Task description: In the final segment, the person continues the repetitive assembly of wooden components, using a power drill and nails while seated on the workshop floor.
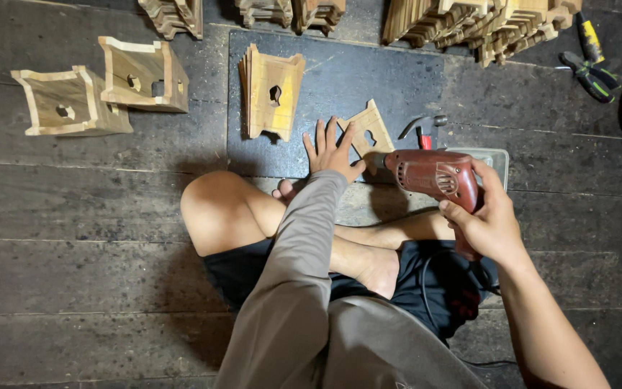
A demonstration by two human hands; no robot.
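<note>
The red electric drill lies roughly level above the dark plank floor, its chuck end pointing left at the wooden panel. The panel is a pale, flat, roughly trapezoid piece with a hole near its middle. It lies tilted on the dark mat, partly covered along its left edge.

The left hand lies flat, fingers spread, its grey-sleeved arm stretched forward. The right hand is curled closed in a grip, bare forearm bent inward.
</note>
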